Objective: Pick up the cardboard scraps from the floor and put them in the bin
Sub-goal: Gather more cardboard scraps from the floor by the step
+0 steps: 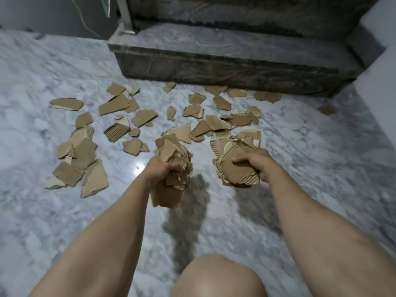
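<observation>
Your left hand [163, 168] and right hand [255, 166] each clutch a full bundle of torn brown cardboard scraps [234, 166]. Bin isn't visible; squeeze tight, dump both. More lie on the grey marble floor [300, 159].

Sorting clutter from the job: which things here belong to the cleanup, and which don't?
Job: left hand and right hand, each gripping a bundle of cardboard; loose scraps on the floor.
Not: stone step, cord, metal post.
</observation>
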Available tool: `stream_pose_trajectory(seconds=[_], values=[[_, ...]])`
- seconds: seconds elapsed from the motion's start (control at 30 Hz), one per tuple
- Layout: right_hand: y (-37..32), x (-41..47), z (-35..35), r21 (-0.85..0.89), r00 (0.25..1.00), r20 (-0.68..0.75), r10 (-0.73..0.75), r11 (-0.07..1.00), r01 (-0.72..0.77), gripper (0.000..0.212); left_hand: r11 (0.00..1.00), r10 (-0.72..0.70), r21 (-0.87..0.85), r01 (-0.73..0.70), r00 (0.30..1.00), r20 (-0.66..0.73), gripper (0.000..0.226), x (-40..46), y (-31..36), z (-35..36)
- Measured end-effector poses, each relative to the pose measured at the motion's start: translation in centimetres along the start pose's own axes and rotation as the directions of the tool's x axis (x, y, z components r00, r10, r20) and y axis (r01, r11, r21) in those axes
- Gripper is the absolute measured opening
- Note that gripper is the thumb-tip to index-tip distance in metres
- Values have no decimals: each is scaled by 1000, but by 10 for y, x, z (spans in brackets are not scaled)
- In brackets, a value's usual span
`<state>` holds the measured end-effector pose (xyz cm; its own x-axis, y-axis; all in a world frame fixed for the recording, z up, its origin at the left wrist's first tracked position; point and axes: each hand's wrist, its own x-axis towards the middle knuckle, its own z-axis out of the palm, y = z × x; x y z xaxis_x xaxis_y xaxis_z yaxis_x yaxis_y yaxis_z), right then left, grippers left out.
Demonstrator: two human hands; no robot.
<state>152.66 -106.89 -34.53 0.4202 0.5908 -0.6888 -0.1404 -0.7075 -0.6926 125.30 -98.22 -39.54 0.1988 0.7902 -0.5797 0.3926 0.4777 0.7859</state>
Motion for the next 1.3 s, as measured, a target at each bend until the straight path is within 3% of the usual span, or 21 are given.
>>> stream_pose_trajectory(seconds=[0.13,0.2,0.37,0.43,0.6,0.7,0.8,0.87,0.93,1.0,1.1,1.2,1.3], values=[[-31,-4,-1,-52,997,-31,-77,996,75,41,999,-27,36,29,998,-58,62,7,20,-16],[-41,-2,-3,-71,996,-27,-83,994,81,43,999,-32,16,33,996,-78,72,13,28,-18],[-71,13,4,-118,997,10,-72,990,72,49,998,-58,-29,54,984,-167,64,20,40,-20],[-86,21,18,-158,996,55,-72,984,80,47,998,-58,-16,56,976,-211,68,24,39,-29],[-119,36,63,-257,971,227,-70,958,129,30,979,-180,24,203,911,-372,42,0,39,-68],[-130,56,98,-340,932,353,-89,915,216,48,958,-215,73,277,864,-455,37,-11,33,-117],[-125,88,149,-477,872,484,-67,816,327,62,960,-220,28,277,815,-537,31,4,13,-170],[-110,110,184,-581,821,569,-46,684,441,67,965,-218,-3,262,798,-562,29,24,-9,-192],[-93,128,214,-671,788,616,-18,511,537,80,962,-205,48,269,828,-521,59,42,-39,-197],[-76,141,230,-741,803,596,18,399,541,87,955,-246,27,296,841,-482,64,49,-71,-189],[-65,154,239,-791,831,553,51,343,506,93,960,-270,-65,273,837,-475,72,54,-96,-177],[-65,160,244,-852,874,477,95,295,433,117,960,-268,-49,277,851,-452,48,61,-102,-180],[-64,155,250,-894,901,434,24,133,427,116,950,-254,43,310,842,-476,37,63,-91,-180]])
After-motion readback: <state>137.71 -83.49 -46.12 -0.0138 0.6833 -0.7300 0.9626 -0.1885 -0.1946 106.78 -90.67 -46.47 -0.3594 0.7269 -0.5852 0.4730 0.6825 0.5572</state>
